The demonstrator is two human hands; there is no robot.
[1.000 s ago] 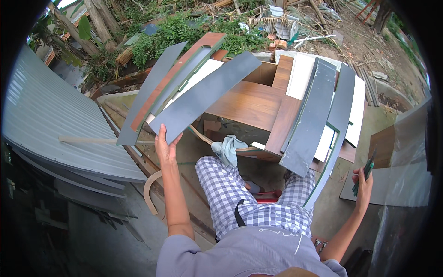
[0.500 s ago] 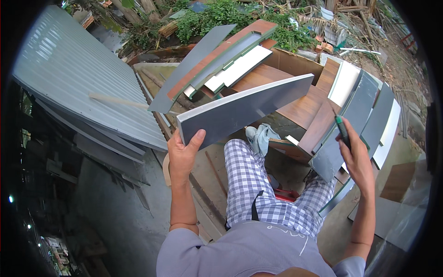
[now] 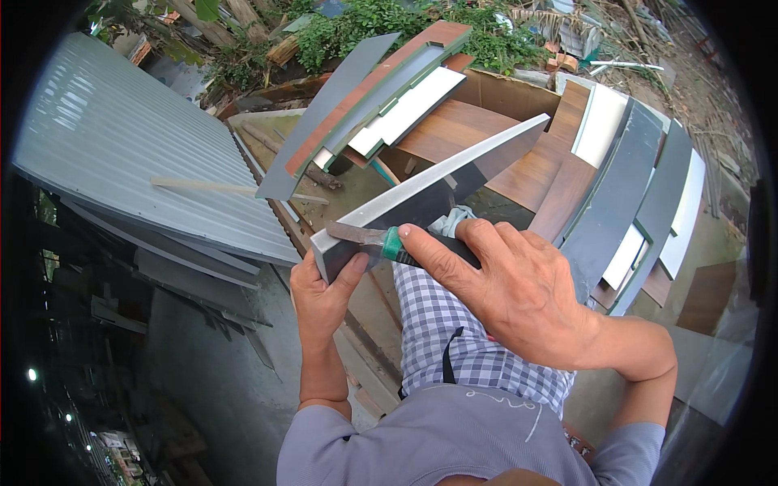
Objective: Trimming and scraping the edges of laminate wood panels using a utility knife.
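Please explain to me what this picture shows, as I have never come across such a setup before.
There is no machine here, only a person's two bare hands. The view comes from a wide fisheye camera worn on the head, looking down, so straight edges bend.

The left hand grips one end of a dark grey panel with a pale edge. The right hand holds a bladed tool with a green-and-black handle, its blade at that same end.

Beyond lie brown wood-grain boards, with grey and white strips on both sides. Off to the left is a corrugated sheet.
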